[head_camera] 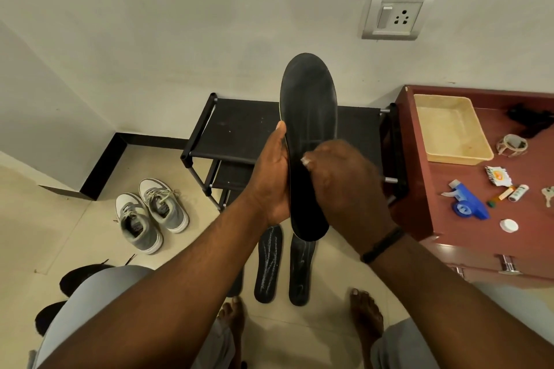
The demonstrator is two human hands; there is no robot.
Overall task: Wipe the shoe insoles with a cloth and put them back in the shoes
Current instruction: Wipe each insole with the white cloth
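While gripped upright, mid-frame: one black insole (308, 141), toe end up, in front of the rack.
Left hand (274, 177): thumb and fingers wrapped round insole's left edge.
Right hand (344, 180): fingers curled, pinching a small white cloth (306, 160) against the insole face; blurred.
Insoles on floor: two fully seen (268, 263) (302, 269), side by side between the bare feet; dark edge of a possible third further left, can't confirm.
Grey sneakers (151, 213): one pair, on floor at left.
Black shoes (81, 278): two, lower left, partly hidden by knee.
Shoe rack (236, 129): one, black, against wall.
Cabinet (479, 234): one, right; holding one beige tray (449, 129), one blue spray bottle (467, 204).
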